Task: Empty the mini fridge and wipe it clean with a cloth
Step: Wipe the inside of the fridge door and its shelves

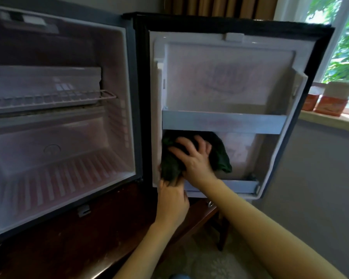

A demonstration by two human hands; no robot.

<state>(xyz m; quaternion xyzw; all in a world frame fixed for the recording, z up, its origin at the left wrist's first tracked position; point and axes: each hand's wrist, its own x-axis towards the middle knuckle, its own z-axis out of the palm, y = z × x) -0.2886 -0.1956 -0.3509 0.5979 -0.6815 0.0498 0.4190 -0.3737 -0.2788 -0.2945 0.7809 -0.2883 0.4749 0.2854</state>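
Door shelf [224, 121] just above cloth [222, 160]

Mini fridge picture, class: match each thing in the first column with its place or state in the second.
Things:
1. cloth
2. wire shelf
3. orange tubs
4. left hand

Places or states:
A. on the windowsill
B. inside the fridge cabinet
C. against the lower door compartment
D. grips the cloth's bottom end

Pairs: 1-C, 2-B, 3-A, 4-D
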